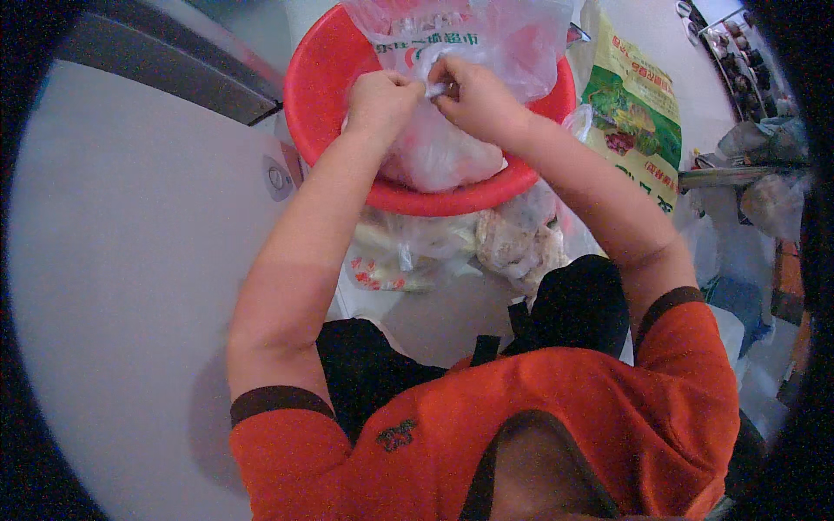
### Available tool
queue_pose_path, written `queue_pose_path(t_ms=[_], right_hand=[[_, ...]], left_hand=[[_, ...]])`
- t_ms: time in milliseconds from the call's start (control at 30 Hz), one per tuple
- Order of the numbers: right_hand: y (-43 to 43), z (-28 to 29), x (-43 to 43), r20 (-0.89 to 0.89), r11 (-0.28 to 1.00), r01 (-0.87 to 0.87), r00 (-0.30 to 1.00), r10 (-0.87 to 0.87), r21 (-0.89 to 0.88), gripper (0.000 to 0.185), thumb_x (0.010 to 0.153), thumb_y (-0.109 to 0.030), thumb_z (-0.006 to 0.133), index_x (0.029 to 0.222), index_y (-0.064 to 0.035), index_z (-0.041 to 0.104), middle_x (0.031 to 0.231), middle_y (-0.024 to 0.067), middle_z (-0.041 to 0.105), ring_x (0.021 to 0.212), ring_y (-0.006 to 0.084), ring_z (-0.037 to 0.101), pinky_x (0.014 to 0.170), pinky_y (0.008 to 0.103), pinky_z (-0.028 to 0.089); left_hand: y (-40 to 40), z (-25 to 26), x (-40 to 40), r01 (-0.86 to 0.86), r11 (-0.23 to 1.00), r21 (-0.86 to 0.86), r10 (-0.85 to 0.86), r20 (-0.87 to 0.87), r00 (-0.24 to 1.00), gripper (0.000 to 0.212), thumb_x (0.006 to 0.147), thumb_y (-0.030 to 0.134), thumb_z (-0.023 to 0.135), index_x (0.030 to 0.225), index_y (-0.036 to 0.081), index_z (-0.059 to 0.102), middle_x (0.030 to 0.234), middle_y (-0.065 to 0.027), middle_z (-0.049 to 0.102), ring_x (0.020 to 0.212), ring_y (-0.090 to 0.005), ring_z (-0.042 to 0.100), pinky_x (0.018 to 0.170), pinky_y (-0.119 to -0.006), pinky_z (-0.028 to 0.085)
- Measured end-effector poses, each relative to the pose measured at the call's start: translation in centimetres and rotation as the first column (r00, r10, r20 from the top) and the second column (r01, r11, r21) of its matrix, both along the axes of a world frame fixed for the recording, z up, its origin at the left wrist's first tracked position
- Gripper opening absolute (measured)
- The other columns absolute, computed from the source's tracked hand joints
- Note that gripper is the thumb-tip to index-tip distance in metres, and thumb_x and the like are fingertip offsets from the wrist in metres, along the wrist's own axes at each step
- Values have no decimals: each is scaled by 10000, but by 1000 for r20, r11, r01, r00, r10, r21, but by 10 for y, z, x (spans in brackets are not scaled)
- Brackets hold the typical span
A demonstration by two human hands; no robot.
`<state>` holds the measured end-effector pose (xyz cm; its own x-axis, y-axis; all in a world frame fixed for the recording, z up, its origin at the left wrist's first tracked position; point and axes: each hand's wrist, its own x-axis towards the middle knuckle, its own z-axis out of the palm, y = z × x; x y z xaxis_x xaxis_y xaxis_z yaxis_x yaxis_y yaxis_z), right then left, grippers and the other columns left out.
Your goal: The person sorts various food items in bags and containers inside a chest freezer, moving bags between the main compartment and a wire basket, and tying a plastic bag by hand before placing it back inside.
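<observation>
A filled translucent plastic bag [443, 153] rests in a red plastic basin [313, 98], its contents blurred behind the film. Both hands pinch the bag's gathered, twisted neck. My left hand [384, 101] grips it from the left with thumb and fingertips. From the right, my right hand [472, 91] holds the same neck between bent fingers, close to the left fingertips. Beyond the hands, a loose, spread-out part of clear plastic film [521, 45] with green and red printing lies over the basin's far side. Whether it belongs to the same bag, I cannot tell.
Below the basin lie clear bags of produce [404, 254] and a bag of pale lumpy items [515, 241]. A printed yellow-green sack [635, 111] stands at the right. Further right is a shelf [730, 174] with bags. A white panel [143, 260] borders the left side.
</observation>
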<state>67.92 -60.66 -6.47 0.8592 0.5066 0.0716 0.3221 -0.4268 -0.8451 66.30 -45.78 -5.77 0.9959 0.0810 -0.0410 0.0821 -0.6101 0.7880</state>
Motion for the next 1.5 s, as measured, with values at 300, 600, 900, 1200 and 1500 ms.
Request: queue_pose_path(t_ms=[300,600,900,1200,1500], right_hand=[[-13,12,11,319,966,-113,929,186,-234,186,717,-140,533,859,-21,551,829,122,547,853,268,505,717,333,402],[-8,11,20,499,927,0,843,202,-376,188,715,-195,494,783,-33,561,739,170,580,687,341,562,599,414,453],[-43,-10,11,376,666,-28,807,455,-746,127,694,-109,460,774,-65,547,702,105,542,682,265,546,581,370,439],[-37,-6,-2,497,937,65,859,124,-344,298,754,-256,514,983,-64,505,962,136,524,878,295,507,731,424,401],[16,-45,29,185,847,-71,963,195,-527,344,669,-246,555,979,-97,535,886,148,576,793,321,557,710,412,439]], left_hand=[[12,5,-7,308,938,157,-318,43,947,225,740,191,553,850,-3,585,787,-96,600,710,-151,555,648,-273,434],[6,-1,10,273,962,15,-274,47,961,202,743,181,548,853,18,594,764,-84,604,690,-144,554,638,-266,427],[46,-37,9,255,962,101,-254,-24,967,196,702,196,595,790,21,606,711,-99,603,642,-162,563,610,-273,432],[48,-59,-93,762,496,418,-807,-104,582,150,703,137,526,796,24,499,807,-141,499,818,-286,495,706,-382,402],[16,-151,-152,775,379,505,-554,-547,627,795,426,139,742,1103,16,346,1071,-120,436,988,-275,450,789,-332,428]])
